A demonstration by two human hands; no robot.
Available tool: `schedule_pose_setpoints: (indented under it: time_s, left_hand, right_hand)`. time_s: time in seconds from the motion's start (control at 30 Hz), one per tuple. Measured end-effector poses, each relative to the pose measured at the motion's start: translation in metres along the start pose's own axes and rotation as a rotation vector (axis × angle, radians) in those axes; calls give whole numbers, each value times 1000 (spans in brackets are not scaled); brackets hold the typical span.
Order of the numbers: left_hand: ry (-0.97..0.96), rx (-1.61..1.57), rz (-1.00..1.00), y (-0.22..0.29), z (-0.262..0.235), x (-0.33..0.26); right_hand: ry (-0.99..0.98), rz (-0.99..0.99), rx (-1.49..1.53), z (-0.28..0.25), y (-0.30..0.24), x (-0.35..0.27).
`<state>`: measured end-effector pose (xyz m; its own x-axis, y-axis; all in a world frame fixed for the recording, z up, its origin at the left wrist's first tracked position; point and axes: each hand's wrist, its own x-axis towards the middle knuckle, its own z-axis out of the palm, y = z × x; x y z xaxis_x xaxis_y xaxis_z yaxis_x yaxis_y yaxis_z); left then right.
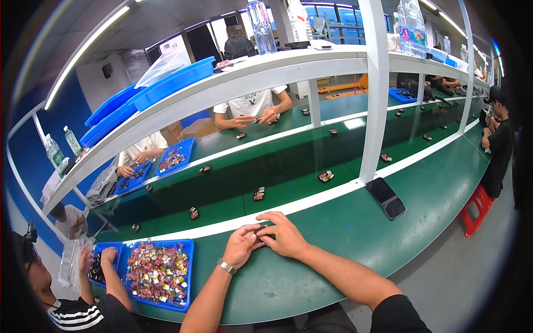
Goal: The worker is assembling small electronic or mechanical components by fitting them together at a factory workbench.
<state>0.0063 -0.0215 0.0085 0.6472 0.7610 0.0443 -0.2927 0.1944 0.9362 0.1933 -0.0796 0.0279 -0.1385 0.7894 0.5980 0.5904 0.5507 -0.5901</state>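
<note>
Just above the middle of the green workbench, my left hand, with a metal watch at its wrist, is closed on a small dark part. My right hand bends over the same part from the right, its thumb and fingertips pressing on it. Fingers cover most of the part, so its exact kind does not show. To the left of my left forearm stands a blue tray heaped with small pink, yellow and white pieces with wires.
A black phone lies on the bench by a white post. Beyond the white rail, small assemblies sit spaced along a green conveyor. A co-worker at left reaches into another blue tray. A shelf spans overhead.
</note>
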Motion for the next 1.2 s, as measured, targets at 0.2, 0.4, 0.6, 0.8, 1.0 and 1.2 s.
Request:
schedule_pose_setpoints:
  time_s: [0.2, 0.4, 0.6, 0.8, 1.0, 1.2]
  left_hand:
    - [23, -5, 71, 0, -1, -1]
    - [-2, -57, 67, -1, -1, 0]
    - [-5, -56, 55, 0, 0, -1]
    - [9, -39, 64, 1, 2, -1]
    - [2, -46, 68, -1, 1, -1]
    - [24, -33, 66, 0, 6, 0]
  right_hand:
    - [30, -45, 54, 3, -9, 0]
    - [93, -30, 3, 4, -8, 0]
    - [124, 29, 51, 8, -5, 0]
    - [124, -15, 5, 2, -8, 1]
    - [134, 37, 32, 5, -8, 0]
    - [150, 44, 85, 14, -2, -1]
